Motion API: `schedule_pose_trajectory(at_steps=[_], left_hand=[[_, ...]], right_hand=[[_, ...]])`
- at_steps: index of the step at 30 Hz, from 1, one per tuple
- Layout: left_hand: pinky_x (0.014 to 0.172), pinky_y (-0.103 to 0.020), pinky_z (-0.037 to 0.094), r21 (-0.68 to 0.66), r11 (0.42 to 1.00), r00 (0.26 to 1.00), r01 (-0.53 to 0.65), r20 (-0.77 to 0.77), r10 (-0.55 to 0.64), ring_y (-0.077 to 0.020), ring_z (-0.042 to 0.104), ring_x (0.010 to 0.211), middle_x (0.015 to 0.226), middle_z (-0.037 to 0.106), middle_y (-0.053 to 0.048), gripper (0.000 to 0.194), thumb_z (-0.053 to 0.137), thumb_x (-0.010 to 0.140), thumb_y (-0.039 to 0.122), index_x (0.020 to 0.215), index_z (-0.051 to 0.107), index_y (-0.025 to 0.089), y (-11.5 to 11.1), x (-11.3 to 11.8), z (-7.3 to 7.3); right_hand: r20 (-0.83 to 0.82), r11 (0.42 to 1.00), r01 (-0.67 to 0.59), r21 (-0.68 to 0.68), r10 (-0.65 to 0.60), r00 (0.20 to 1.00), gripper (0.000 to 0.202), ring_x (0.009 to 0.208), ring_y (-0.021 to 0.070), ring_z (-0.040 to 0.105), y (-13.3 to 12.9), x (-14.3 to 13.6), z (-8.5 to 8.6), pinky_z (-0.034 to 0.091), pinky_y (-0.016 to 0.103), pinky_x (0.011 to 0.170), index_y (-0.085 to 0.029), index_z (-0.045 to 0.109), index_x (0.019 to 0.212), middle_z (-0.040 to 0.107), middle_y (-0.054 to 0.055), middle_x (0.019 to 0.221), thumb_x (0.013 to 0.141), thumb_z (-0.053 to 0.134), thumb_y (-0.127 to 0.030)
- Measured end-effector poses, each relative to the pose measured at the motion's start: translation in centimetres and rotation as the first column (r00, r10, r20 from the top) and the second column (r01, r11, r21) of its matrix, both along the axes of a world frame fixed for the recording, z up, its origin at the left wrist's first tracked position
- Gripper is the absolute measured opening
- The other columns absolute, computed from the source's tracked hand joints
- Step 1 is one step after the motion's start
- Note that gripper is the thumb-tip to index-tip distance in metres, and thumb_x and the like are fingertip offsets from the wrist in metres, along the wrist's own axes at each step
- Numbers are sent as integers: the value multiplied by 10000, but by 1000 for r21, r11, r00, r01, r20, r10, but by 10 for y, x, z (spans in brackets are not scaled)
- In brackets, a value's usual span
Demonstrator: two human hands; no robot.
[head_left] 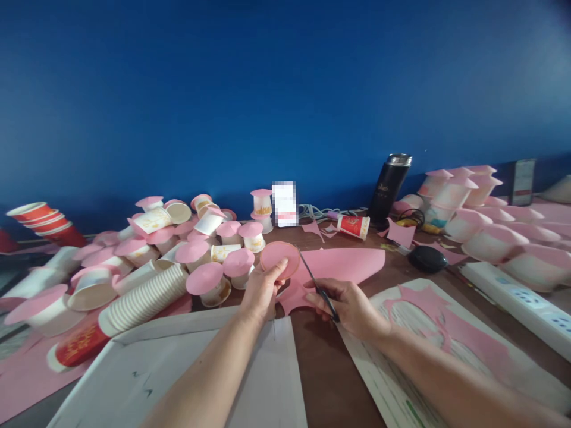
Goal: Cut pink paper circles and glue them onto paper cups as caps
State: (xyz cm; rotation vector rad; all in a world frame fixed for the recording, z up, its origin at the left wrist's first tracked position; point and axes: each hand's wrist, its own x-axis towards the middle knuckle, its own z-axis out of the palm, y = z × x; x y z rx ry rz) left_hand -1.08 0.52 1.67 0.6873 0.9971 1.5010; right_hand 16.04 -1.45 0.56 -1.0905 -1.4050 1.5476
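Note:
Between thumb and fingers, my left hand (pixel 264 285) pinches a round pink paper disc (pixel 277 257) near the middle of the view. My right hand (pixel 345 303) is closed on dark-handled scissors (pixel 317 286), whose blades point up and left toward the disc's right edge. Whether the blades touch the disc I cannot tell. Behind and below both hands lies a larger sheet of pink paper (pixel 348 264), with a pointed pink scrap (pixel 292 298) between the hands.
Many paper cups topped with pink discs (pixel 205 279) crowd the left; more stand at right. A stack of cups (pixel 143 291) lies at left. A black flask (pixel 389 187), computer mouse (pixel 427 259) and power strip (pixel 517 300) are at right. A white box (pixel 187 368) sits in front.

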Motion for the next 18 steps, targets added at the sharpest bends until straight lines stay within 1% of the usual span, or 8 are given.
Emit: schedule_pose_trajectory(at_steps=[9,13,18], left_hand=[[543,-201,349,6,1000,1000,8,-8,-8,-63,443,587,695,542,18,301,802,624,304,759,588,139,0,1,0],[542,-201,344,-6,1000,1000,-2,-12,2,-58,431,567,665,535,25,299,804,618,302,736,584,137,1,1,0],[537,-203,332,-15,1000,999,-19,-31,19,-56,423,559,650,533,27,299,806,613,312,713,585,136,1,1,0]], right_hand=[[25,1000,-10,26,10,1000,559,479,91,482,0,1,0,371,233,451,-84,657,1082,562,-9,571,707,741,-489],[11,1000,10,5,-10,1000,587,474,92,475,-1,-1,4,373,233,440,-90,655,1080,542,-19,563,687,744,-515],[38,1000,11,9,-12,999,593,493,100,491,-2,-2,9,379,230,440,-94,662,1064,552,-10,577,677,737,-537]])
